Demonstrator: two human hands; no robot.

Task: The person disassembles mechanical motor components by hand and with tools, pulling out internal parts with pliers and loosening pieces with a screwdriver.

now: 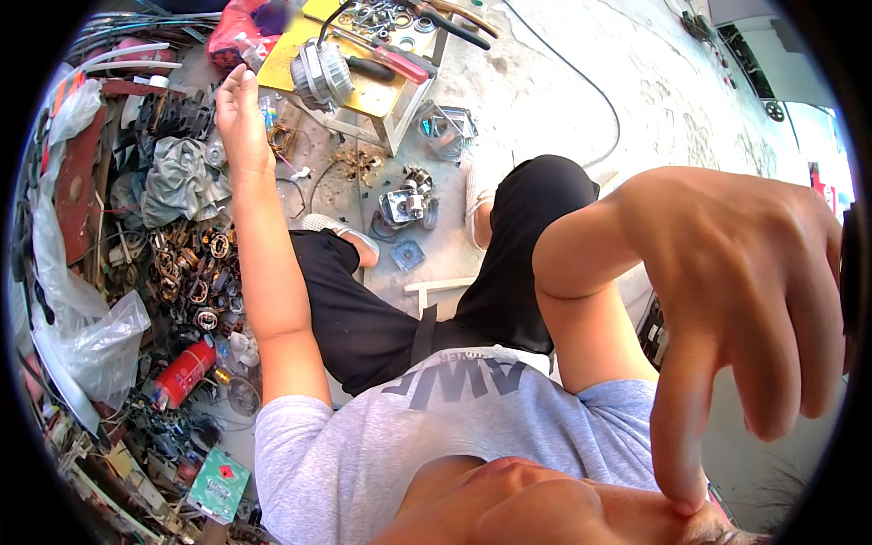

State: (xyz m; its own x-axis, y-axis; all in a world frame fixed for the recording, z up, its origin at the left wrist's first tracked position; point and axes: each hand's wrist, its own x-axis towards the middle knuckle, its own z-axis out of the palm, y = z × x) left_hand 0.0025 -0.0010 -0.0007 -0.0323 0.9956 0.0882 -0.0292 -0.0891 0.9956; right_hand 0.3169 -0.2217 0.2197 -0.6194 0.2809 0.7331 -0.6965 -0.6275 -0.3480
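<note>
My left hand [242,123] reaches forward at the left edge of a small yellow-topped table [283,56], its fingers stretched out with nothing seen in them. Close to its right, a round finned metal housing [320,76] with a black cable stands at the table's near edge. Beside the housing lie a red-handled screwdriver [401,64] and a tool with a black handle [371,69]. Raised close to the camera, my right hand [740,272] holds nothing visible. Its fingers are bent but apart, the index fingertip touching the side of my head; the thumb is hidden.
Metal rings and washers [386,20] lie at the table's back. Dismantled metal parts [407,202] sit on the floor between my feet. Scrap, a crumpled plastic sheet [100,341] and a red cylinder [184,372] crowd the left. A black cable [610,109] crosses the floor.
</note>
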